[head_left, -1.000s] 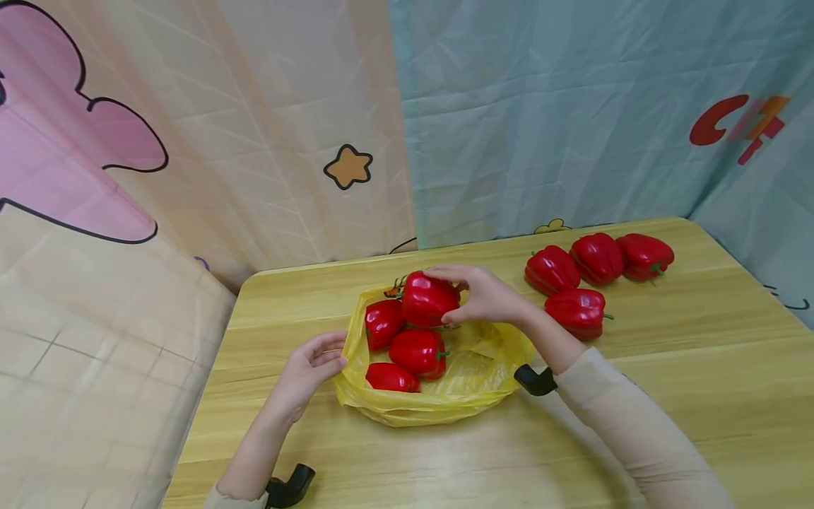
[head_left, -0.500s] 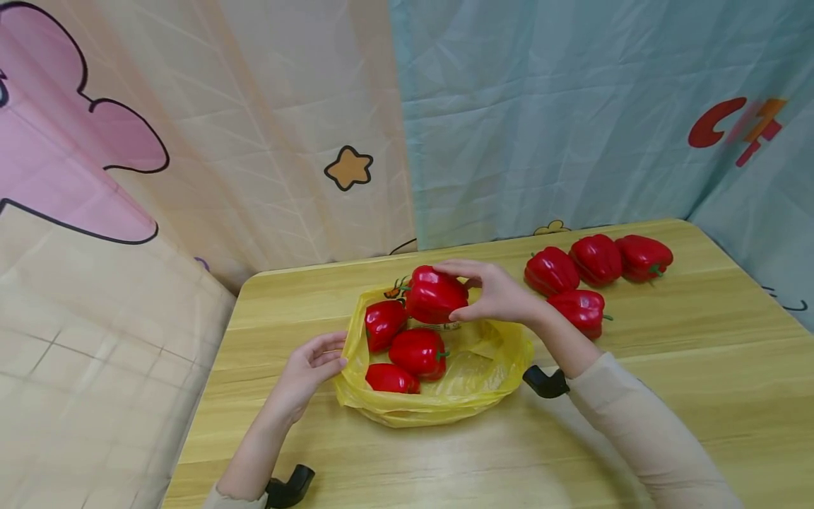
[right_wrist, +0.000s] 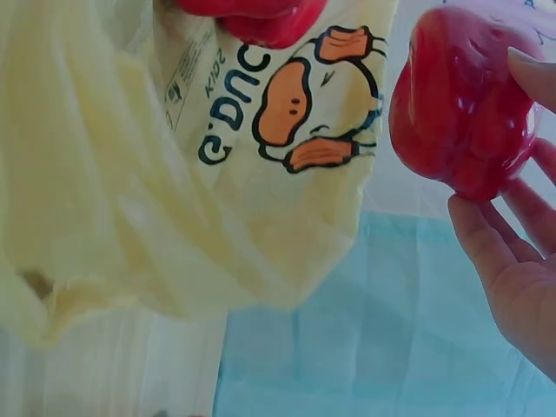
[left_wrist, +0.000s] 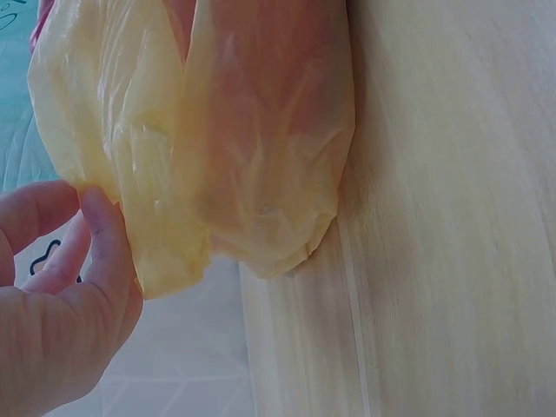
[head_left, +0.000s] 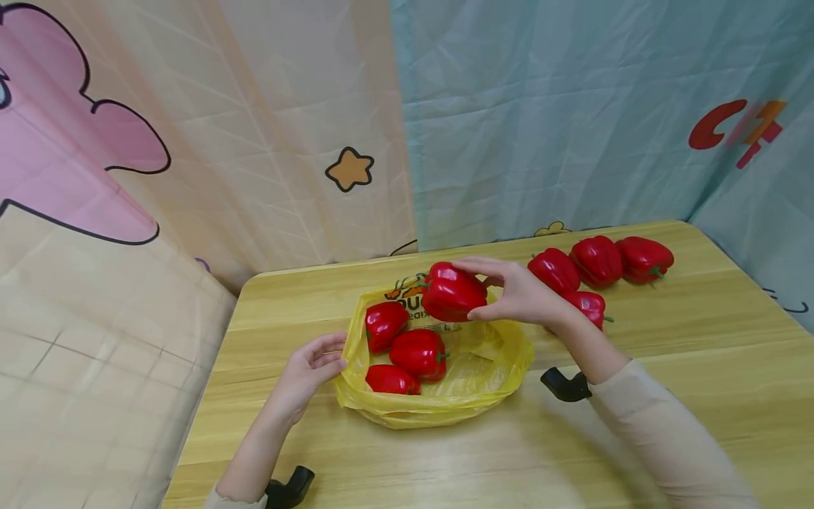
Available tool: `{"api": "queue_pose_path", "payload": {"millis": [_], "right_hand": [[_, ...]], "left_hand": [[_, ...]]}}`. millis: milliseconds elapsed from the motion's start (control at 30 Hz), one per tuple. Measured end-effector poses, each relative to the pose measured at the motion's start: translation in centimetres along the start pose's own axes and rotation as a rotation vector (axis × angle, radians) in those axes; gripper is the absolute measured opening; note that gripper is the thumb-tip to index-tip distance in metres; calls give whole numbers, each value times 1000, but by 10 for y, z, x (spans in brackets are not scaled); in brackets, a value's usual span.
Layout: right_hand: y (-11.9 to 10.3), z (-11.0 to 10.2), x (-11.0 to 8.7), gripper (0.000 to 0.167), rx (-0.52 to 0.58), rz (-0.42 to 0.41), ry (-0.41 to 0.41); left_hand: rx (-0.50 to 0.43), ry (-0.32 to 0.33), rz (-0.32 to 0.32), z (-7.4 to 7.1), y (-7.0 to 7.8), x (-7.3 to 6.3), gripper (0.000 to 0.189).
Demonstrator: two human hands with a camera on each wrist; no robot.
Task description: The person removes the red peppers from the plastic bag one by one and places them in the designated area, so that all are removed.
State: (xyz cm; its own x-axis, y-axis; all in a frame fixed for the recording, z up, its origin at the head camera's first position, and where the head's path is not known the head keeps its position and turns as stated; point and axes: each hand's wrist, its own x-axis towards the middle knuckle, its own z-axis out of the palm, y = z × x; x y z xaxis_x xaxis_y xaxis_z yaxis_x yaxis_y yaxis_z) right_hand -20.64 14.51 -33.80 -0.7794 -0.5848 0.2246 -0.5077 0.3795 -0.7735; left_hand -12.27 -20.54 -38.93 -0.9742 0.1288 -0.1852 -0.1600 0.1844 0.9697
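1. One pepper [head_left: 453, 292] is held by the right hand [head_left: 514, 291], clamped between thumb and fingers, above the mouth of the bag [head_left: 432, 417]; in the right wrist view it is seen apart from the plastic.
2. The bag's left rim is pinched by the left hand [head_left: 316, 362], thumb and fingertips brought together on it.
3. Three peppers [head_left: 418, 354] are seen inside the bag; four peppers [head_left: 598, 260] are grouped on the table [head_left: 445, 474] to the right, one partly hidden by the right arm.
4. The step in hand is judged to be the unpacking of one pepper.
5. For the next move, the right rim should be cleared, the bag kept steady, and the pepper set down beside the group.
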Motion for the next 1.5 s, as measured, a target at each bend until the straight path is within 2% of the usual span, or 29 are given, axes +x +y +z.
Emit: {"api": "queue_pose_path", "payload": {"millis": [367,633,900,1167,1400,1500], "right_hand": [[6,-20,-18,70,-59,-8,59],[12,-30,-29,70,-17,-8,85],[11,-43,-43,70,-113,38,109],[19,-58,-60,71,-193,54,165],[27,-68,-75,71,-102,131,207],[30,-71,-82,71,-115,148,234]], "left_hand": [[-7,-7,8,0,0,0,45],[0,-7,-1,1,1,0,46],[-4,-6,-4,0,1,-1,46],[7,-3,-6,-1,1,-1,46],[18,-1,-4,-1,2,-1,46],[17,-1,-2,-1,2,-1,47]]}}
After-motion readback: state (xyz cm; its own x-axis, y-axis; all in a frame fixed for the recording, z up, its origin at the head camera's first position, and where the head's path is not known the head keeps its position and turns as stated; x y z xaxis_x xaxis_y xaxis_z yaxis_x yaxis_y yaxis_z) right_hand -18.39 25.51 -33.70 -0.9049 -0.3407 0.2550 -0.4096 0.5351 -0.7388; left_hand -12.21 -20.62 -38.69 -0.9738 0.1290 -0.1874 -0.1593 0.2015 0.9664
